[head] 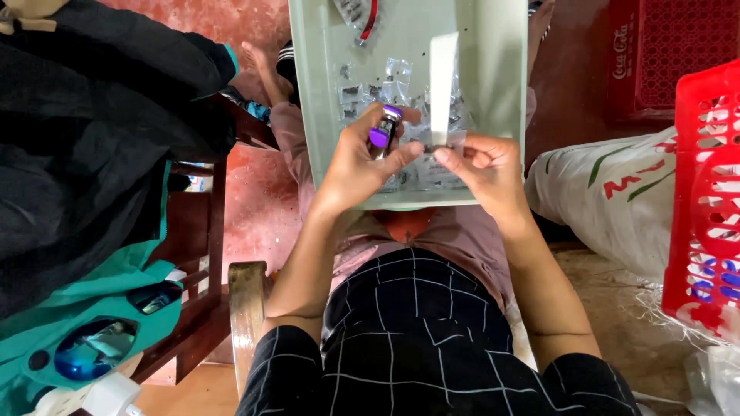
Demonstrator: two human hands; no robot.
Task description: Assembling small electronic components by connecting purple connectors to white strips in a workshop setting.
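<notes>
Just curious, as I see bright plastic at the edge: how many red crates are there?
2. One bright red crate stands at the right edge, cut off by the frame. A darker red crate sits in the top right corner behind it. More could lie out of view.

A purple lighter [381, 131] is showing against the pale green tray [493, 69]; a red crate [705, 192] is glowing beside the black, white-checked shirt [416, 323].
</notes>
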